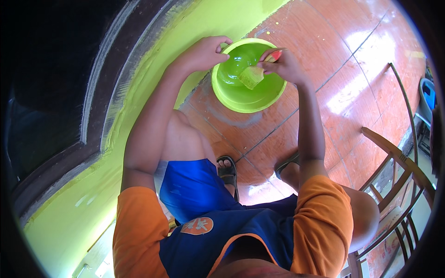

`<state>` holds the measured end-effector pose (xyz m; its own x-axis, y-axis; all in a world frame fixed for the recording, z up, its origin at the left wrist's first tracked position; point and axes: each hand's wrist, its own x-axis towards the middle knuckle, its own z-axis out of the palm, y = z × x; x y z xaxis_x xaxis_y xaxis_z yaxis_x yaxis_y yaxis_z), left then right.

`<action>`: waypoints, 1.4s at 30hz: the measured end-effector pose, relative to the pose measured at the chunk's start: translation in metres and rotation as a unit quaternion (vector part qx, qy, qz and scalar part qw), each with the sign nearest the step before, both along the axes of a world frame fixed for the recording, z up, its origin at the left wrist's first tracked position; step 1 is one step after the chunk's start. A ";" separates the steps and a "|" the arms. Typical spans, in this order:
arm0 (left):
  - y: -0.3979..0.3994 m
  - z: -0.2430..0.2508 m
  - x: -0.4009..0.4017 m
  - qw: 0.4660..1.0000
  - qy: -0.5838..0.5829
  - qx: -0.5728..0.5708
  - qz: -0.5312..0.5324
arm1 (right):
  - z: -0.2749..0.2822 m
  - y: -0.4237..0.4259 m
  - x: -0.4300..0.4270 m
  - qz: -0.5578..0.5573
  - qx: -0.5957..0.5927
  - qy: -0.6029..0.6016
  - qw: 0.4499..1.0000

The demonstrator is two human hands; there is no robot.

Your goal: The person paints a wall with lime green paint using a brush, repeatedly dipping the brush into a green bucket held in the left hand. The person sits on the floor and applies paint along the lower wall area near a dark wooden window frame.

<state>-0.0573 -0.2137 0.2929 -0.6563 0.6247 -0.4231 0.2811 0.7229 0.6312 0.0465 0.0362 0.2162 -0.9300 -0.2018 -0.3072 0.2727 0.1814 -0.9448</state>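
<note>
A round lime-green plastic basin point(249, 107) stands on the tiled floor, close against the wall, with glossy green paint point(240, 64) inside. My left hand point(208, 52) is at the basin's upper left rim, with the thumb over the edge and the fingers curled. A paintbrush point(252, 76) with a red-tipped handle is pinched in my right hand point(283, 66) at the opposite side. Its wide bristles are coated in green and point down to the left over the basin's inside. Whether the bristle tips touch the paint, I cannot tell.
The lime-green wall point(194, 21) runs along my left, beside a dark-framed opening point(94, 104) with paint-smeared edges. At right stands a wooden chair point(393, 149). Behind it is a light-blue plastic item point(424, 100). Paint spots point(268, 33) dot the reddish tiles point(323, 45).
</note>
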 end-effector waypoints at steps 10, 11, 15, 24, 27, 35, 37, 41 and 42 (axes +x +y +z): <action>-0.005 0.024 0.012 0.996 -0.017 -0.084 -0.035 | -0.017 0.050 0.005 -0.292 -0.434 0.014 0.852; -0.006 0.025 0.013 0.995 -0.018 -0.091 -0.044 | -0.020 0.053 0.003 -0.311 -0.460 0.023 0.831; -0.015 0.027 0.021 0.992 -0.029 -0.115 -0.046 | -0.045 0.058 -0.017 -0.380 -0.463 0.052 0.799; -0.021 0.038 0.054 0.965 0.082 -0.237 -0.082 | -0.082 0.000 -0.079 -0.550 -0.364 0.034 0.751; -0.013 0.045 0.059 0.957 0.112 -0.248 -0.098 | -0.050 -0.006 -0.091 -0.521 -0.422 0.133 0.730; -0.010 0.043 0.067 0.965 0.096 -0.240 -0.034 | -0.076 -0.011 -0.094 -0.519 -0.434 0.148 0.722; -0.013 0.040 0.063 0.967 0.101 -0.232 -0.016 | -0.110 -0.011 -0.086 -0.547 -0.389 0.063 0.738; -0.016 0.035 0.057 0.972 0.102 -0.210 -0.005 | -0.124 -0.008 -0.081 -0.554 -0.366 0.064 0.745; -0.015 0.034 0.056 0.974 0.094 -0.205 -0.004 | -0.110 -0.005 -0.087 -0.545 -0.376 0.067 0.746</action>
<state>-0.0014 -0.2291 0.3268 -0.7414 0.4343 -0.5116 0.3711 0.9005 0.2266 -0.0401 0.0312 0.1059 -0.6799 0.6283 -0.3783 -0.2352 -0.6753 -0.6990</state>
